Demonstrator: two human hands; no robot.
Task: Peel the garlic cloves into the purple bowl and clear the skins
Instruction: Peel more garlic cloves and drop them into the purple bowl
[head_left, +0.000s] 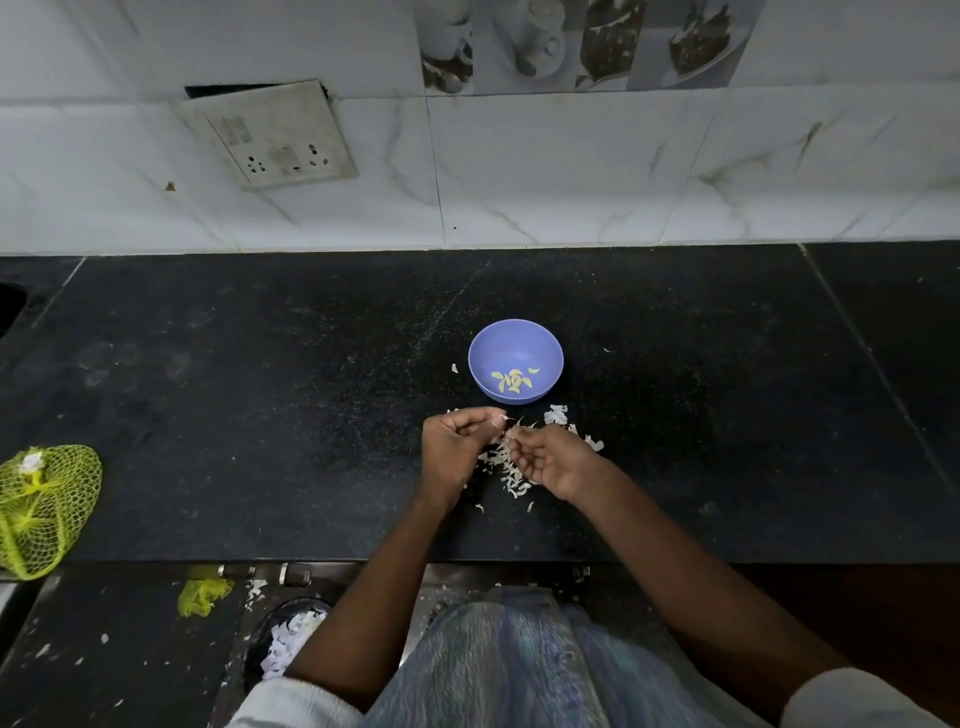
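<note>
Worktop: black speckled stone worktop (260, 415), running along a white marble-patterned tiled wall (571, 171).
Bowl: small round purple plastic bowl (516, 338) stands upright near the middle of the worktop, at 12 o'clock from the hands and just beyond them.
Peeled cloves: a small cluster of pale yellow peeled garlic cloves (513, 381) lies in the bottom of the bowl, toward its near side.
Left hand: left hand (451, 446) has its fingers curled, fingertips pinching a small pale garlic piece (506, 422) where the two hands meet; whether it is a clove or only skin is too small to tell.
Right hand: right hand (553, 460) is curled too, its fingertips closed on the same piece, touching the left hand's fingertips.
Skins: loose white papery garlic skins (511, 475) are scattered on the worktop beneath and between the hands, with more at 1 o'clock beside the bowl's near edge.
Net bag: yellow-green mesh net bag (44, 506) lies at 9 o'clock, well apart, at the worktop's left edge.
Wall socket: grimy white switch-and-socket plate (270, 137) hangs tilted on the wall at 11 o'clock.
</note>
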